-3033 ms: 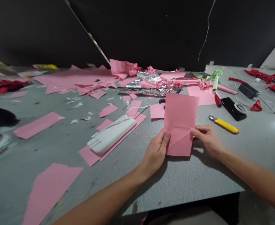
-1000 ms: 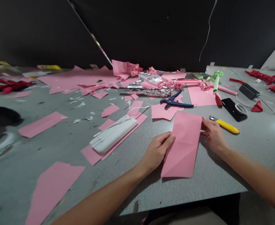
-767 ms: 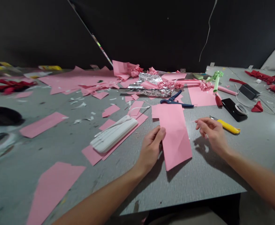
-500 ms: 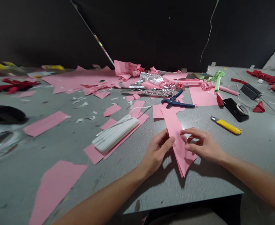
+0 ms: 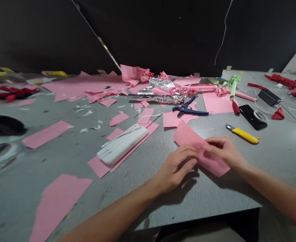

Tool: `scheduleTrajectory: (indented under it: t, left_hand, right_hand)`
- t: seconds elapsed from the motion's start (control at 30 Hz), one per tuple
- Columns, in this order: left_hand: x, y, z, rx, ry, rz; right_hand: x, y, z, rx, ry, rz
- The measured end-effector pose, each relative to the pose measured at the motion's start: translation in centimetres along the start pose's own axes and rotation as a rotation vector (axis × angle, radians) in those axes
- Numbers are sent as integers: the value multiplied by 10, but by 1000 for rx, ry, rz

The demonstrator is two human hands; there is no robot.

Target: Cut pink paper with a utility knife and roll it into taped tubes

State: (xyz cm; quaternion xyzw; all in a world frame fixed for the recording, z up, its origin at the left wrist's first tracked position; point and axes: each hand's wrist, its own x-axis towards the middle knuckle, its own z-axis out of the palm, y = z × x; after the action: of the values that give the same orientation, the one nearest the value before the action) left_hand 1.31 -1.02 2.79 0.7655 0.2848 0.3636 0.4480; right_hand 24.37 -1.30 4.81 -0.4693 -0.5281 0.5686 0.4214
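A folded piece of pink paper (image 5: pixel 189 135) is in front of me, slanting from upper left to lower right just above the table. My right hand (image 5: pixel 225 153) pinches its upper right edge between thumb and fingers; the fingertips behind the paper are hidden. On the paper's lower left side is my left hand (image 5: pixel 177 166), its fingers bent and the thumb apart from them. Its fingertips come up to the paper's edge, but it does not grip the sheet.
A white power strip (image 5: pixel 124 143) lies on pink scraps at left. Beyond the paper are blue-handled cutters (image 5: pixel 190 109) and crumpled foil (image 5: pixel 160 90). To the right lie a yellow utility knife (image 5: pixel 244 133), a black phone (image 5: pixel 251 116) and a tape roll (image 5: pixel 260 116).
The pink paper has turned from near upright to a slant, its lower end swinging right. My right hand now pinches its edge, while my left hand has loosened from it.
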Motion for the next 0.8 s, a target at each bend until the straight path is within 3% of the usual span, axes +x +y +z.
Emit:
scheduleTrajectory:
  t: [0.13, 0.23, 0.33, 0.47, 0.6, 0.67, 0.73, 0.8]
  left_hand:
    - [1, -2, -8, 16, 275, -126]
    - [5, -11, -15, 88, 349, -204]
    - [9, -22, -17, 280, 214, -150]
    - [8, -26, -13, 507, -1, -52]
    - [4, -17, -10, 281, -328, 46]
    - [3, -15, -10, 224, -361, 75]
    - [3, -15, -11, 297, -342, 102]
    - [2, -16, -12, 369, -401, 134]
  right_hand:
    - [18, -1, -24, 298, 356, 77]
    - [31, -1, -41, 427, 600, -44]
    - [39, 1, -51, 430, 704, -146]
    - [42, 4, -53, 380, 700, -170]
    - [40, 4, -50, 378, 682, -168]
    - [39, 4, -49, 350, 664, -170]
    - [39, 5, -47, 322, 664, -173]
    - [39, 6, -46, 309, 668, -168]
